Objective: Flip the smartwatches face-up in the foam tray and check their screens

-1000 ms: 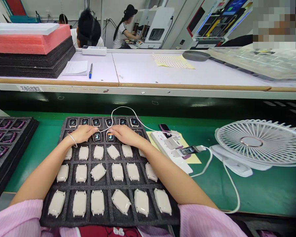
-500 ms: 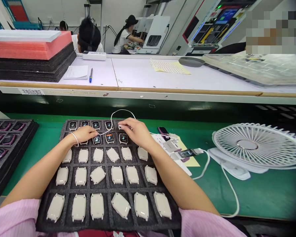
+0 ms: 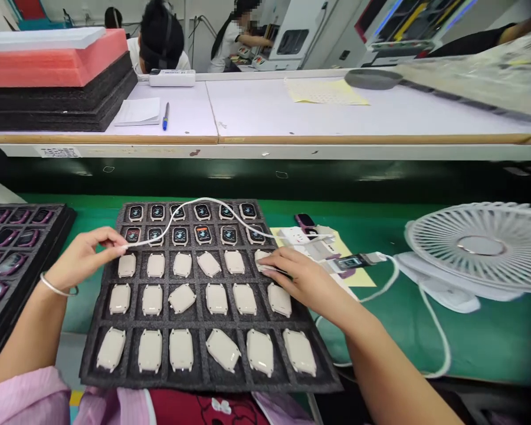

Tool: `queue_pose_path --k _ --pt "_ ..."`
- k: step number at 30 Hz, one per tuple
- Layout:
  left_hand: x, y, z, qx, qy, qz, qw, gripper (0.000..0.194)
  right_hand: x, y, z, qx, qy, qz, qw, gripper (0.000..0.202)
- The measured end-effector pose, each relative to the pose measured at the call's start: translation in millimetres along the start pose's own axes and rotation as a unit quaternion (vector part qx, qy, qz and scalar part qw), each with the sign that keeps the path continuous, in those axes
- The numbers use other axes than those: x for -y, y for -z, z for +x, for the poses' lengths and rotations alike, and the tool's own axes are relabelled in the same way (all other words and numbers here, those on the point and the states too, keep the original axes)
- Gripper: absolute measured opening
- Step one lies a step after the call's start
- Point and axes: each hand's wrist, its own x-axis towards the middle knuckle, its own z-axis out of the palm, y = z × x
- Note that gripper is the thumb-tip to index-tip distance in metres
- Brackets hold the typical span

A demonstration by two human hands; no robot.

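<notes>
- Since half a second ago, the left hand (image 3: 86, 255) has moved off the second row to beyond the tray's left edge, taking the end of the white cable (image 3: 206, 199) along; the right hand (image 3: 312, 282) has come down from the top row to the third.
- The left hand pinches the cable between thumb and fingertips.
- The right hand grasps the third-row watch (image 3: 261, 255) at the far right, its fingers covering part of it.
- That watch sits at its own compartment in the dark foam tray (image 3: 210, 386); the two far rows lie screen up, the three nearer ones back up.
- The cable arches over the far rows, crossing some screens, and runs to the power strip (image 3: 295, 236).
- Under the strip lies yellow paper (image 3: 363, 278); a purple watch (image 3: 305, 220) is just beyond it.
- A white fan (image 3: 482, 245) takes up the bench's right side, its cord curving near the right forearm.
- A tray of purple watches (image 3: 64, 219) stands on the left.
- On the shelf are a foam stack (image 3: 55, 65), a notepad (image 3: 138, 111) and a pen (image 3: 165, 116); co-workers sit behind.
</notes>
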Motion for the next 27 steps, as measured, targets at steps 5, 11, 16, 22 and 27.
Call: queue_pose_path --k 5,11,16,22,27 --pt "15.0 -22.1 -30.8 0.058 -0.007 0.096 0.994 0.028 -12.7 -5.0 6.5 0.011 0.007 -0.033 0.999 0.025" --pt "17.9 -30.4 -37.5 0.025 -0.052 0.287 0.956 0.025 -13.7 12.5 18.2 0.065 -0.057 0.032 0.996 0.035" --pt "16.4 -23.0 -23.2 0.031 -0.089 0.348 0.933 0.031 -21.0 27.2 25.8 0.121 -0.14 0.174 0.967 0.056" --pt "32.1 -9.8 -8.3 -0.004 -0.031 0.199 0.979 0.045 -26.0 34.3 35.1 0.169 -0.12 0.174 0.963 0.064" --pt "42.1 -8.5 -1.6 0.037 0.013 0.099 0.994 0.069 -25.7 32.7 36.7 0.182 -0.112 0.144 0.966 0.061"
